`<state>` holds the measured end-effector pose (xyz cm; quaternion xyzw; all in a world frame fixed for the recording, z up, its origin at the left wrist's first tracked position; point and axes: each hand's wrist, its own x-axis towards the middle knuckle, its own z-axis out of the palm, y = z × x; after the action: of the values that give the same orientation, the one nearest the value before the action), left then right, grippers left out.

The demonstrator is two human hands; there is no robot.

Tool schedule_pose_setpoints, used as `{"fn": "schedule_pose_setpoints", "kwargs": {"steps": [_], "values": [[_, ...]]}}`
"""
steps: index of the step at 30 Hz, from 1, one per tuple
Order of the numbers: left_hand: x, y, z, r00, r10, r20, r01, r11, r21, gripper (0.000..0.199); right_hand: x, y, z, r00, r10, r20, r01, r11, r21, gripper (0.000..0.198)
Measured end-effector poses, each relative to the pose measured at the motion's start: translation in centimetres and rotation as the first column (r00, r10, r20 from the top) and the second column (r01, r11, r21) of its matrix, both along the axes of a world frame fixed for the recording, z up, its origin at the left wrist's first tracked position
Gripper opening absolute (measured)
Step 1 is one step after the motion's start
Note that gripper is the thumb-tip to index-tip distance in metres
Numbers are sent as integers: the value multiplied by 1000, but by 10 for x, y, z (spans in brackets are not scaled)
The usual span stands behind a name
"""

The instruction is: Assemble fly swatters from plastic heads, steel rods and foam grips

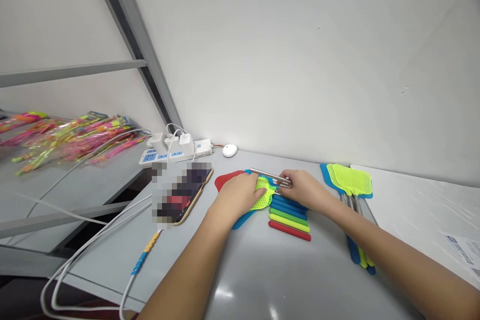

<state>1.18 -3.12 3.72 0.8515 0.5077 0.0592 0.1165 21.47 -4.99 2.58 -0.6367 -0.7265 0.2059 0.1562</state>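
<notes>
My left hand (240,192) is closed over the mesh heads of fly swatters, its thumb against the neck of the yellow-green swatter head (267,194). A red swatter head (226,178) and a blue swatter head (243,221) stick out from under that hand. My right hand (302,187) pinches silver metal rods (270,176) just right of the green head. Its fingertips are partly hidden. Below both hands lies a row of coloured handles: several blue handles (287,206), a green handle (288,216), a yellow handle (289,223) and a red handle (289,230).
A stack of swatters (350,182) lies to the right, beside a white sheet (420,205). On the left are a phone (187,195), a power strip (204,147) with chargers, white cables (108,230), a small white case (230,150) and bagged colourful items (82,135) on a shelf.
</notes>
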Motion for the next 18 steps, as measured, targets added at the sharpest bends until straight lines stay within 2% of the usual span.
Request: {"fn": "schedule_pose_setpoints", "kwargs": {"steps": [9, 18], "values": [[-1, 1, -4, 1000, -2, 28, 3, 999, -35, 33, -1, 4, 0, 995, 55, 79, -55, 998, 8, 10], [-5, 3, -4, 997, -12, 72, 16, 998, -60, 35, -3, 2, -6, 966, 44, 253, -66, 994, 82, 12]]}}
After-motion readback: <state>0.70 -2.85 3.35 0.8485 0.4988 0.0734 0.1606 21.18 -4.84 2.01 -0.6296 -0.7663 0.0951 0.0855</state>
